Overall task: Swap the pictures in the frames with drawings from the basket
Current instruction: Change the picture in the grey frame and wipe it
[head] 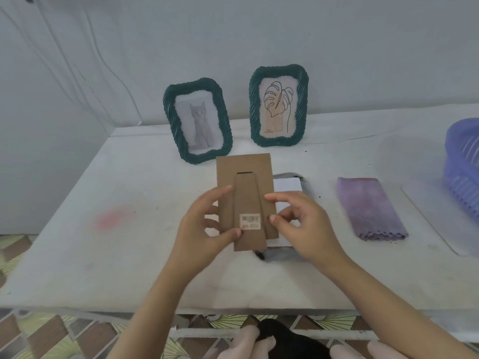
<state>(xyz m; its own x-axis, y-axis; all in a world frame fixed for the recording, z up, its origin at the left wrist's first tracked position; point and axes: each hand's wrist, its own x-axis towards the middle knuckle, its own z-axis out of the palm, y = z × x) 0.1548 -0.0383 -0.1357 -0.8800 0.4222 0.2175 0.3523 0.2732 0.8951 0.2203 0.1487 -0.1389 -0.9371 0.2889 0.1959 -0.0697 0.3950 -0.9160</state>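
table: white, scuffed, pink smear at left | cloth: purple, folded, flat on table, right of centre | mat: clear, rounded corner, just right of cloth | wall: pale, thin cables hang at left | floor: patterned tiles below table's near edge

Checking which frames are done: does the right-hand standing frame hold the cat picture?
No, the right green frame shows a leaf line drawing; the cat picture sits in the left green frame.
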